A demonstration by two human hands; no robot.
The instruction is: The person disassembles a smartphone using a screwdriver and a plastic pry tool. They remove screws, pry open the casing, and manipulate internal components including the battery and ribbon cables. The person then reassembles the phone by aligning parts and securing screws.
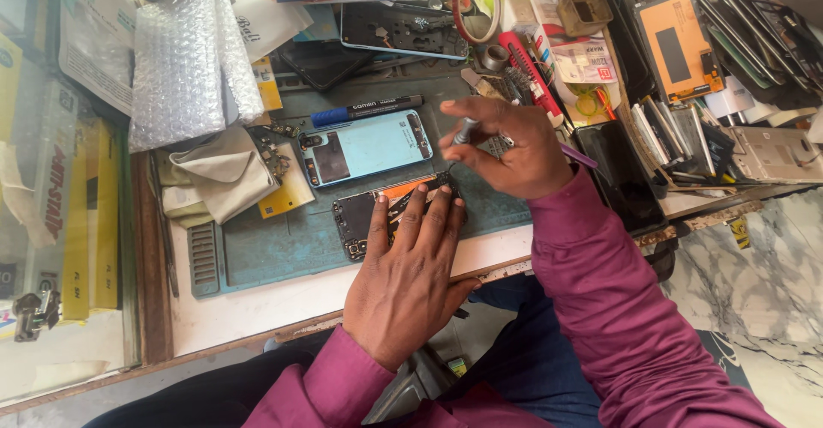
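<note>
Opened phone (377, 214) with exposed board, lying flat on teal work mat (283, 248) at bench (257, 308) centre. Left hand (411, 282) pressed flat on its right half, fingers spread, gripping nothing. Right hand (506, 149) at 2 o'clock from phone, closed around thin screwdriver (461, 133), tip down over phone's top edge. Light-blue back cover (367, 147) just beside at 12 o'clock, black marker (367, 111) beyond. Bubble wrap (180, 64) at 10 o'clock.

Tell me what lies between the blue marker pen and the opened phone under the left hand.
In the head view, a light blue phone back cover lies between the marker pen and the opened phone.
</note>
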